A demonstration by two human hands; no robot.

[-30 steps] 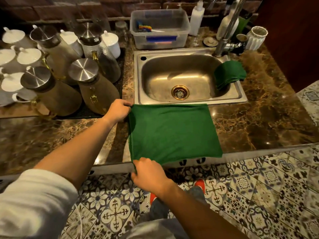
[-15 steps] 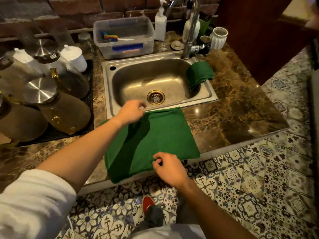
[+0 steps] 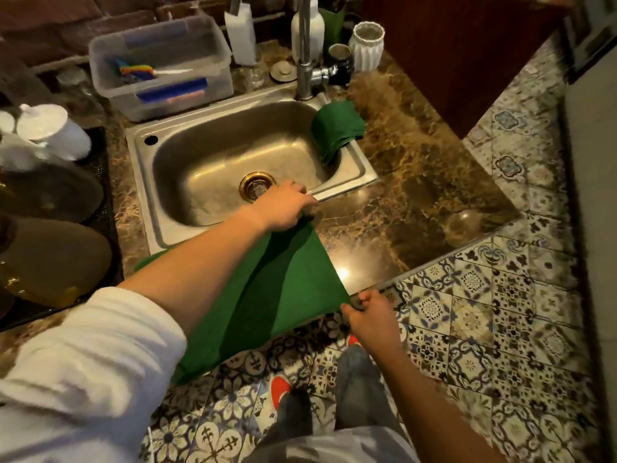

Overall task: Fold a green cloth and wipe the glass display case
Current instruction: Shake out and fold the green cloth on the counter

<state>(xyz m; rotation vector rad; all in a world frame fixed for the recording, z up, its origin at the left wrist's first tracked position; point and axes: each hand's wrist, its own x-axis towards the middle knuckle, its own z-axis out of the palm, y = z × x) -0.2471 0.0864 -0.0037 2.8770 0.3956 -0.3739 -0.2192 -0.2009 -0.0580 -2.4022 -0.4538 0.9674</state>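
Observation:
A green cloth (image 3: pixel 287 285) lies folded over on the brown marble counter (image 3: pixel 410 208), its near part hanging past the counter's front edge. My left hand (image 3: pixel 283 208) pinches the cloth's far corner by the sink's front rim. My right hand (image 3: pixel 370 315) pinches the near corner at the counter edge. The edge between the two hands is pulled straight. My left forearm covers the cloth's left part. No glass display case is in view.
A steel sink (image 3: pixel 160 208) sits behind the cloth, with a second folded green cloth (image 3: pixel 337 128) draped over its right rim. A clear plastic tub (image 3: pixel 160 65), bottles, a tap (image 3: pixel 305 48) and a white ribbed cup (image 3: pixel 367 45) stand at the back. Lidded pots (image 3: pixel 50 259) crowd the left.
Both hands carried the cloth's left edge over to the right, folding it in half. The view swung to the right, so the sink and pots sit further left.

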